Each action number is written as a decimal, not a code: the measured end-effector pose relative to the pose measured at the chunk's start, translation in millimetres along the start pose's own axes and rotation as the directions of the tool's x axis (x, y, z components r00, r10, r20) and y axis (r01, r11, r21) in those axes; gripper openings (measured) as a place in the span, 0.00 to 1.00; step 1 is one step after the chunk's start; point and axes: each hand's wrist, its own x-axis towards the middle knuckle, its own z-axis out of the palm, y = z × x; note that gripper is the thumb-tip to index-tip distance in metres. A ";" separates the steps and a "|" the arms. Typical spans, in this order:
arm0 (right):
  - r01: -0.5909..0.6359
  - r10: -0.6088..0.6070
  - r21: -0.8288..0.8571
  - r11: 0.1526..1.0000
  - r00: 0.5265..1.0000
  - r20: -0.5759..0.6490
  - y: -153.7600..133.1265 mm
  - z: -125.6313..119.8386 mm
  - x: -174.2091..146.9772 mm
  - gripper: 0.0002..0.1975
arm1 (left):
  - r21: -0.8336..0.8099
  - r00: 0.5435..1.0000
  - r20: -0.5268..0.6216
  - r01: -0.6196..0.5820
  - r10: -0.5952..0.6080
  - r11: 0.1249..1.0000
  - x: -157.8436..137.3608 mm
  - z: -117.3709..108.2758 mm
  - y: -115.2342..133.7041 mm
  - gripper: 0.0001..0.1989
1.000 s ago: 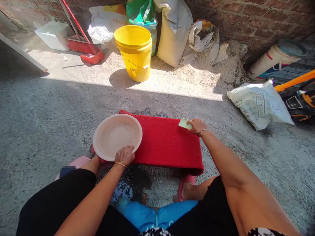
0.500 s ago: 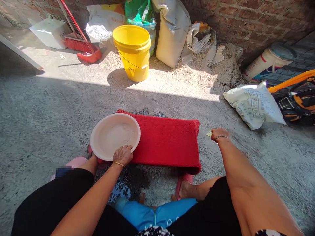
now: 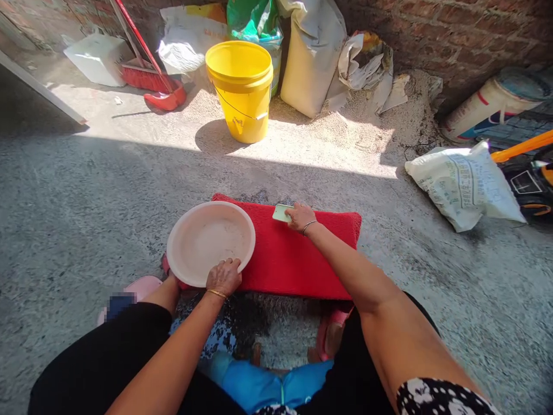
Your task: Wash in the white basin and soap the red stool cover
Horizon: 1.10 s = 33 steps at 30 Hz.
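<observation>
— What have your hands got?

— My left hand [image 3: 223, 276] is curled over the near rim of the basin [image 3: 207, 239], thumb inside, gripping it. The basin sits on the left end of the red mat [image 3: 302, 265], tilted a little towards me. My right hand [image 3: 301, 217] is closed on a pale green block [image 3: 281, 212], pressing it flat on the mat at its far edge, just right of the basin.

— Anything in the basin?

— It looks empty to me, only a dull film on the bottom.

— And the mat, how far along is it?

— Hard to judge. The concrete floor [image 3: 86, 219] at the mat's near edge, between my feet, is dark, and I take that for wet. I see no foam or streaks on the pile. The block is only at the far strip, so I'd say the right end and the near half are untouched.

— What else is around?

— A yellow bucket [image 3: 242, 86] stands far off in the sun, a red broom [image 3: 149, 80] further left, and a white sack [image 3: 464, 184] lies well to the right.
</observation>
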 end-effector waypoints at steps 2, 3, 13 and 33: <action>0.035 -0.035 -0.003 0.999 0.999 0.030 -19.8 2.3 7.6 0.21 | -0.002 1.000 0.008 0.003 -0.003 1.000 -0.1 0.0 -0.4 0.15; 0.038 -0.038 0.003 0.999 0.999 0.039 -24.1 4.7 9.7 0.21 | -0.005 1.000 0.013 0.008 -0.008 1.000 -0.1 0.1 -0.5 0.15; -0.353 0.354 -0.036 0.935 0.922 0.153 118.9 33.3 -51.5 0.21 | 0.016 1.000 -0.021 -0.015 0.015 1.000 1.4 4.1 -1.4 0.17; -0.180 0.181 -0.021 0.983 0.960 0.212 129.3 72.1 -131.6 0.24 | 0.025 0.999 0.014 0.029 -0.029 0.999 3.5 -1.7 1.1 0.18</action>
